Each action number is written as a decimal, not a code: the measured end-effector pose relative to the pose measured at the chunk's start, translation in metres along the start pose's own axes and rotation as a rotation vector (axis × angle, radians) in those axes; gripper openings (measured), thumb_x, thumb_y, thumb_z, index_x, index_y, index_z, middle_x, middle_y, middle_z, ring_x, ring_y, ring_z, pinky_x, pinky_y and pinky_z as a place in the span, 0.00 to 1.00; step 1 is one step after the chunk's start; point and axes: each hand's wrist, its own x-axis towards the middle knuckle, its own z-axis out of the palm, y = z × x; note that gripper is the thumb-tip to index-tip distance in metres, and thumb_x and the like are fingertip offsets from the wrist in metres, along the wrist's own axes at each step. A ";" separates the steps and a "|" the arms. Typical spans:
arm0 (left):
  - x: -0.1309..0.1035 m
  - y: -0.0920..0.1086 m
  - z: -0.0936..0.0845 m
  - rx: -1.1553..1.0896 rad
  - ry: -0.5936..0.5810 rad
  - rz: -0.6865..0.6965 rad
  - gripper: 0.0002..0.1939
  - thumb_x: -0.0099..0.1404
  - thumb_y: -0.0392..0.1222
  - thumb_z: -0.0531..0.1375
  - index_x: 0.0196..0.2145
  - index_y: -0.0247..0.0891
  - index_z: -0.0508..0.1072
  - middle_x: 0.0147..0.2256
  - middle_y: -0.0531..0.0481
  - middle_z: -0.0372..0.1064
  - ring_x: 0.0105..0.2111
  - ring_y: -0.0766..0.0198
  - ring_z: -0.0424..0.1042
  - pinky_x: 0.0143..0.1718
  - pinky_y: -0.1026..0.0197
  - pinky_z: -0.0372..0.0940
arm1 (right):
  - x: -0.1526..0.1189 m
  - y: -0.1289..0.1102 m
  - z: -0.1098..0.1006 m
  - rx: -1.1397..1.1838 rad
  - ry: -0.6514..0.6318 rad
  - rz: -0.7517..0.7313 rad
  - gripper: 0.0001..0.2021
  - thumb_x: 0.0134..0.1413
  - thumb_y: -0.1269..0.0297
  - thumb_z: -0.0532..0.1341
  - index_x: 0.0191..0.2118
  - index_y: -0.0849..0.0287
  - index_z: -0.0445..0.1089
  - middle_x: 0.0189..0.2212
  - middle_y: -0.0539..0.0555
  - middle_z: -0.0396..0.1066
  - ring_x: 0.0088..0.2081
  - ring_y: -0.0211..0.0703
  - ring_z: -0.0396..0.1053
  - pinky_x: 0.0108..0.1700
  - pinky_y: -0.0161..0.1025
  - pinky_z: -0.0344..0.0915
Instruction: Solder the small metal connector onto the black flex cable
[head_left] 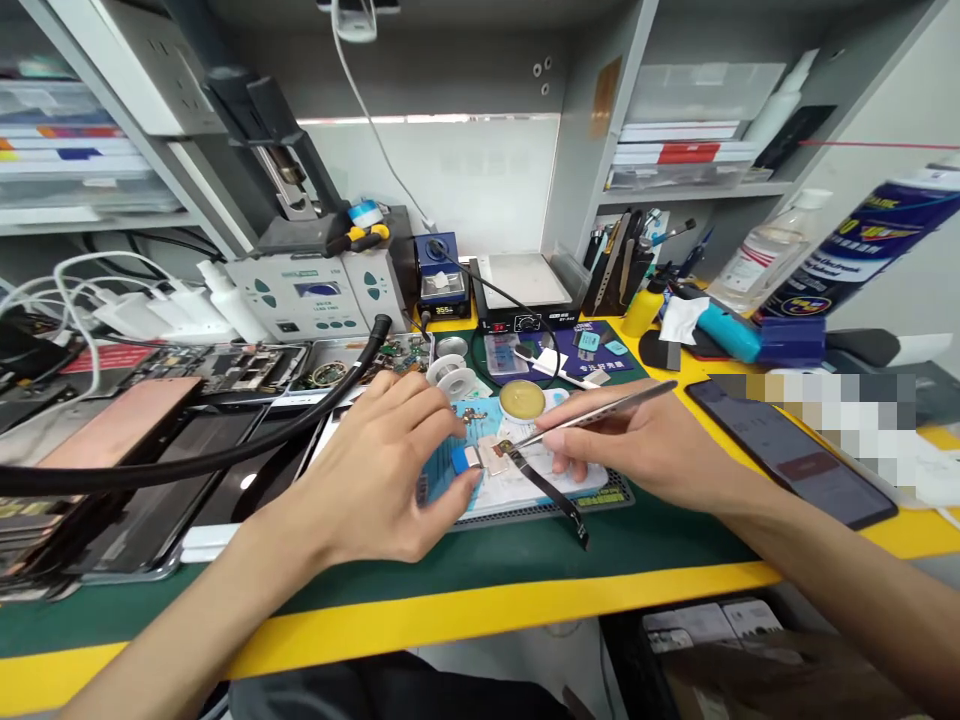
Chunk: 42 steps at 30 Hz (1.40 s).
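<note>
Green mat (525, 560); ribbon cable (546, 490) just beside right hand (641, 440).

the right hand (637, 438) holds tweezers (600, 412) at a black flex cable's (551, 491) end.

Between the left hand (397, 460) and the right hand (630, 440), the cable (545, 486) lies across the pad (495, 492), its near end past the edge over the mat (675, 545). Behind the cable sits the tin (523, 401), with the spool (452, 382) to the tin's left and the station (307, 290) farther back on the left. Phone parts (172, 490) lie leftmost, a phone (802, 455) right of the right hand, the bottle (765, 260) behind that phone.
</note>
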 end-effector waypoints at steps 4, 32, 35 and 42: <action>-0.006 0.001 0.006 -0.074 0.026 -0.006 0.09 0.70 0.43 0.61 0.41 0.35 0.77 0.36 0.42 0.72 0.39 0.50 0.67 0.42 0.45 0.58 | -0.004 0.000 0.006 -0.065 0.034 -0.098 0.06 0.61 0.64 0.71 0.41 0.59 0.85 0.33 0.54 0.84 0.29 0.40 0.81 0.30 0.32 0.78; -0.008 0.006 0.010 -0.060 0.142 0.040 0.04 0.68 0.36 0.63 0.37 0.33 0.78 0.32 0.42 0.74 0.36 0.49 0.70 0.40 0.41 0.62 | -0.003 -0.003 0.011 -0.286 0.010 -0.328 0.12 0.59 0.78 0.71 0.43 0.56 0.86 0.39 0.51 0.86 0.39 0.39 0.84 0.45 0.29 0.79; -0.008 0.006 0.009 -0.056 0.137 0.041 0.04 0.67 0.36 0.63 0.37 0.33 0.78 0.32 0.42 0.73 0.35 0.49 0.69 0.39 0.41 0.62 | -0.002 -0.004 0.012 -0.302 0.017 -0.347 0.12 0.58 0.79 0.71 0.43 0.55 0.86 0.38 0.51 0.86 0.38 0.40 0.84 0.45 0.31 0.80; -0.007 0.009 0.009 -0.052 0.138 0.037 0.05 0.69 0.36 0.61 0.35 0.34 0.77 0.31 0.42 0.72 0.35 0.51 0.67 0.36 0.43 0.61 | -0.002 -0.004 0.014 -0.347 0.021 -0.460 0.12 0.58 0.80 0.70 0.41 0.55 0.85 0.37 0.53 0.86 0.37 0.44 0.85 0.43 0.36 0.83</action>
